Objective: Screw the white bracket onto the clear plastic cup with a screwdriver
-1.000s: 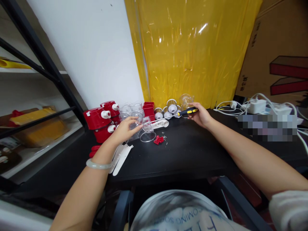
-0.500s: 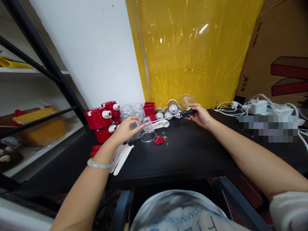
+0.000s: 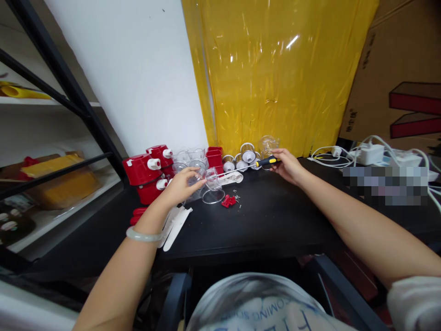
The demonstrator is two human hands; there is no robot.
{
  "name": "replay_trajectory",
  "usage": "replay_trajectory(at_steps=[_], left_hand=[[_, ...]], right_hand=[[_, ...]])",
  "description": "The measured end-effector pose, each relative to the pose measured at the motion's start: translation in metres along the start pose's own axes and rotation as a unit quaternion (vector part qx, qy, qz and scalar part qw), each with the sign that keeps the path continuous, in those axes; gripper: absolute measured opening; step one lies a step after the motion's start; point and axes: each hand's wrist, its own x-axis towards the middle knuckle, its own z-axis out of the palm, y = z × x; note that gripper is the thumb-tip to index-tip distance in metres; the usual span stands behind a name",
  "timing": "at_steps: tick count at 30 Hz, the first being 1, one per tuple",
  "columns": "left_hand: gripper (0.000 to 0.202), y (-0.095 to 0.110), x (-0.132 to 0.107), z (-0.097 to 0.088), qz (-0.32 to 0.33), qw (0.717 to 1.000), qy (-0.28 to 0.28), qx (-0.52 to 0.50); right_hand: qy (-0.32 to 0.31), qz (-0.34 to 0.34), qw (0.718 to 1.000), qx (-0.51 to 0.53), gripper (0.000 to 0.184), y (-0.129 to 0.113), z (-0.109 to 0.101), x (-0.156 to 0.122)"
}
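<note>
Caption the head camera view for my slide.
Right hand aims a screwdriver at the clear plastic part in the left hand.

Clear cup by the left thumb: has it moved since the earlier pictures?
No, the clear cup shows no visible shift against the small red parts beside it; only the whole view drifts slightly.

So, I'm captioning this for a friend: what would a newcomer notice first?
Glossy yellow sheeting dominates, rising behind the black table. Before it, the right hand holds a black-and-yellow screwdriver pointing at the clear plastic part in the left hand. Bright red housings are stacked at the table's left.
</note>
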Motion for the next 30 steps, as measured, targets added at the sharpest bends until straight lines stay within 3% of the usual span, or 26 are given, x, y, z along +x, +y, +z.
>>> replay_trajectory(at_steps=[4, 11, 19, 24, 30], left_hand=[[0.042, -0.001, 0.0, 0.001, 0.004, 1.0, 0.003, -0.004], [0.043, 0.001, 0.0, -0.001, 0.002, 1.0, 0.0, 0.003], [0.043, -0.001, 0.0, -0.001, -0.005, 1.0, -0.003, 0.002], [0.044, -0.005, 0.001, -0.005, -0.016, 1.0, 0.019, -0.007], [0.042, -0.001, 0.002, -0.007, -0.023, 0.999, 0.044, -0.019]], right_hand=[[-0.03, 0.011, 0.999, 0.042, 0.031, -0.002, -0.001, -0.003], [0.018, -0.043, 0.994, -0.095, 0.046, 0.007, -0.004, 0.007], [0.051, -0.044, 0.996, -0.062, 0.032, 0.002, -0.011, 0.011], [0.116, -0.02, 0.989, -0.091, 0.013, 0.005, -0.025, 0.021], [0.147, 0.018, 0.977, -0.151, 0.007, 0.021, -0.041, 0.029]])
